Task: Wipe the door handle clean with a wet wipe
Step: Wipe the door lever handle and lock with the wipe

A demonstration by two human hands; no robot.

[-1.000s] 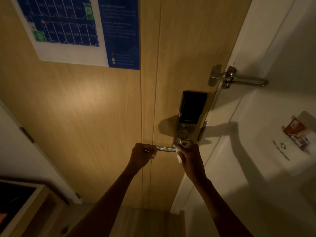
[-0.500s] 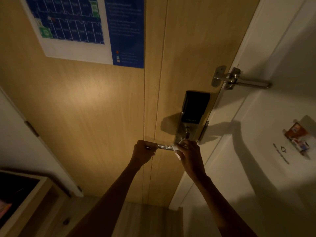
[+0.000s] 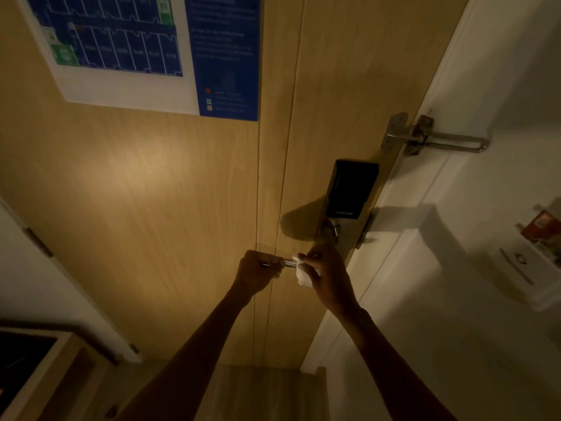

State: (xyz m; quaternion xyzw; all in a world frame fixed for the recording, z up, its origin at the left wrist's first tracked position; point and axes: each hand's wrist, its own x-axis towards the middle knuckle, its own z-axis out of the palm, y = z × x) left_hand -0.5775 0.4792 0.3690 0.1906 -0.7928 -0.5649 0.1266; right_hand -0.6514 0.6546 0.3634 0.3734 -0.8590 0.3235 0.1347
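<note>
A metal lever door handle (image 3: 289, 263) sticks out leftward from the lock plate on a light wooden door (image 3: 170, 189). My left hand (image 3: 258, 271) is closed around the handle's free end. My right hand (image 3: 325, 274) holds a crumpled white wet wipe (image 3: 303, 274) pressed against the handle, just right of a short bare stretch of metal. The rest of the handle is hidden under both hands.
A black electronic lock panel (image 3: 352, 189) sits above the handle, with a metal swing-bar guard (image 3: 440, 138) higher up at the door edge. A blue floor-plan notice (image 3: 151, 50) hangs top left. The white wall (image 3: 455, 299) at right carries a card holder (image 3: 540, 229). A wooden cabinet (image 3: 36, 360) stands lower left.
My right hand with the wipe has slid left along the handle, closer to my left hand, so less bare metal shows. The camera has moved nearer the door.
</note>
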